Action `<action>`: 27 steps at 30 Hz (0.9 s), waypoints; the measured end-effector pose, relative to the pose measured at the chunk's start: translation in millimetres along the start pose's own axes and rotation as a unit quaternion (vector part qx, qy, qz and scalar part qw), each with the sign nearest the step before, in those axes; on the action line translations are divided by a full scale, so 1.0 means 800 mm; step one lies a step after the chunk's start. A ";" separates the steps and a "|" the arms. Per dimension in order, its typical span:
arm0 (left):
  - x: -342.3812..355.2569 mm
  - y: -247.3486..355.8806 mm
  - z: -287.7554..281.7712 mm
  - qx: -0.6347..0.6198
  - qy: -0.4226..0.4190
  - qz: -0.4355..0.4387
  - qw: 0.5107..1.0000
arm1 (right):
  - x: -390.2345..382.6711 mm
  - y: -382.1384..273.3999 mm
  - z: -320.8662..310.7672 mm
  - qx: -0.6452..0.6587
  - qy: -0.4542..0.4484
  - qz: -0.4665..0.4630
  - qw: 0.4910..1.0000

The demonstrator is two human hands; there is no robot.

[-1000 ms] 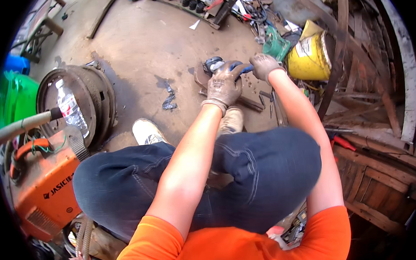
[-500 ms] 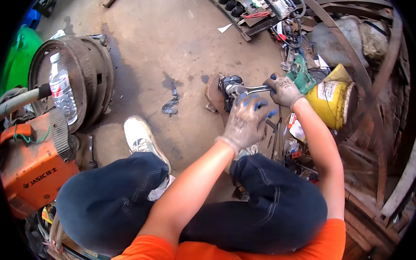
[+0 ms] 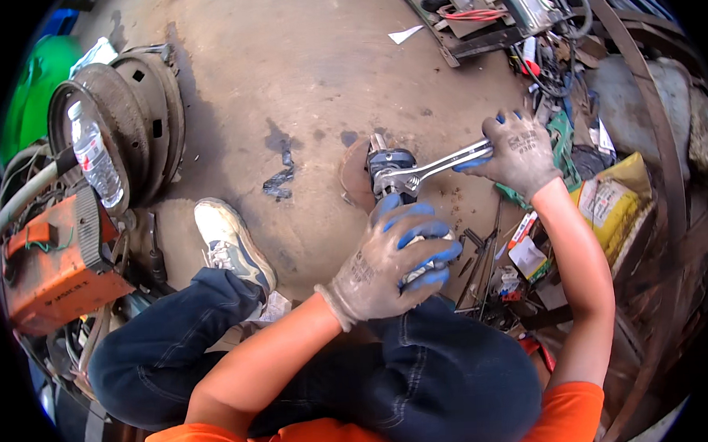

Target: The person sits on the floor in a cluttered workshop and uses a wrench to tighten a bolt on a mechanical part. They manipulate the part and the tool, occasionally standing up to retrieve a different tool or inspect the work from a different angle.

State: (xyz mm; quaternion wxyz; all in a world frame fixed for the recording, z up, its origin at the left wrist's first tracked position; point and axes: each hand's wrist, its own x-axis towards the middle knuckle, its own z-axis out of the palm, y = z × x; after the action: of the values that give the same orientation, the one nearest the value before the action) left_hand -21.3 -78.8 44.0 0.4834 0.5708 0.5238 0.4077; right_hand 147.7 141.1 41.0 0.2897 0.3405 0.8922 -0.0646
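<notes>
The silver wrenches (image 3: 449, 162), apparently two lying side by side, look bright and slim, just off one o'clock from the centre of my view, their heads over a dark tool head (image 3: 396, 157) beside a rusty brown disc (image 3: 354, 176). Their handles point between two and three o'clock, where my gloved right hand (image 3: 521, 152) grasps the ends, thumb along the underside. My gloved left hand (image 3: 395, 259) sits at six o'clock from the tool head, fingers half curled; I can't tell whether they close on anything. A yellow bucket (image 3: 618, 209) stands at four o'clock from my right hand.
</notes>
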 end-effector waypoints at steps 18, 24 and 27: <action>0.041 0.075 0.024 0.199 -0.025 -0.365 0.909 | 0.033 0.009 0.103 0.997 0.043 -0.012 0.060; 0.053 0.072 0.033 0.200 -0.008 -0.408 0.891 | 0.050 0.015 0.107 0.981 -0.002 -0.174 0.083; 0.058 0.072 0.037 0.220 -0.001 -0.397 0.891 | 0.062 0.022 0.120 0.969 -0.027 -0.240 0.050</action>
State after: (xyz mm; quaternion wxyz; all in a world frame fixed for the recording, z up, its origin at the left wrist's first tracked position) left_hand 24.7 -35.6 92.4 0.4671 0.4073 0.7828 0.0557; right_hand 174.8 152.6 -64.0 -0.3066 0.0821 0.0557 -0.9467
